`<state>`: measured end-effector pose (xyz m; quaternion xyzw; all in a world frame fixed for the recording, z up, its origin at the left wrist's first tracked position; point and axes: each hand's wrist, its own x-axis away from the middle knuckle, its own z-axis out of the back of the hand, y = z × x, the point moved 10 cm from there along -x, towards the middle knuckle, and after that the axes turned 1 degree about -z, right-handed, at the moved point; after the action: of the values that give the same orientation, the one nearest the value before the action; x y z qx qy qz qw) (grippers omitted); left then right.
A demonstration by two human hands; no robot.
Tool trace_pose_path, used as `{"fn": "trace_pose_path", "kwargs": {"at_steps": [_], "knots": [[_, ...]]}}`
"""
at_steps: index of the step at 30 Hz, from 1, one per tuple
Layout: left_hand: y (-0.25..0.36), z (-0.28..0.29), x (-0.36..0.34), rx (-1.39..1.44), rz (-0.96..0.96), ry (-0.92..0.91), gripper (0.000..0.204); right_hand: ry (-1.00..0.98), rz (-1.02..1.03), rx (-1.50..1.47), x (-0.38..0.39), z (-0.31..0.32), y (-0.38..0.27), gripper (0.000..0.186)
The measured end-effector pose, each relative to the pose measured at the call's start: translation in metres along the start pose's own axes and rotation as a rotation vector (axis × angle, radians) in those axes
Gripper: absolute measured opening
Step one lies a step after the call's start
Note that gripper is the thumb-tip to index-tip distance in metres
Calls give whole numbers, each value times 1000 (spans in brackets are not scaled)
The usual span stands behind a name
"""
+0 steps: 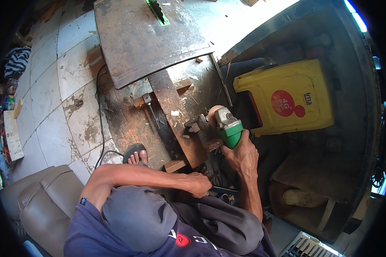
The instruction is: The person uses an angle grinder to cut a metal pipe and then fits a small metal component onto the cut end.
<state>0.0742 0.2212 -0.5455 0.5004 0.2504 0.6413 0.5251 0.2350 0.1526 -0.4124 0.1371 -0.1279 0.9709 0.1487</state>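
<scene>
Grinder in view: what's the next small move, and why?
I'd probably bring the left hand up to steady the green grinder, fingers well clear of its disc. Only the right hand grips it; the left is down away from the tool, and the disc sits close to the dark metal fixture.

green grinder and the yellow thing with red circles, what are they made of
Grinder: green body likely plastic, evenly coloured; grey head probably cast metal, given its dull metallic look. Yellow thing: perhaps moulded plastic, scuffed, with rounded corners.
</scene>
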Motion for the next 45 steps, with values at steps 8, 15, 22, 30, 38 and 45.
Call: {"fn": "trace_pose_path", "kwargs": {"at_steps": [8, 15, 22, 30, 38, 45], "knots": [[-4, -7, -6, -12, -7, 19, 54, 1, 22, -6, 1, 0, -4, 57], [-13, -16, -14, -48, -11, 25, 65, -40, 0, 33, 0, -3, -4, 57], [-17, -26, -22, -44, -14, -4, 65, -14, 26, 28, 5, -3, -3, 57], [-14, -26, -19, -33, -3, -44, 71, -2, 7, 24, 6, -2, 0, 57], [-25, -33, -25, -32, 14, -60, 78, -9, 2, 44, 8, 1, -3, 58], [-21, -25, -15, 2, 37, -56, 78, 16, 17, 11, 9, 3, 4, 57]]}}
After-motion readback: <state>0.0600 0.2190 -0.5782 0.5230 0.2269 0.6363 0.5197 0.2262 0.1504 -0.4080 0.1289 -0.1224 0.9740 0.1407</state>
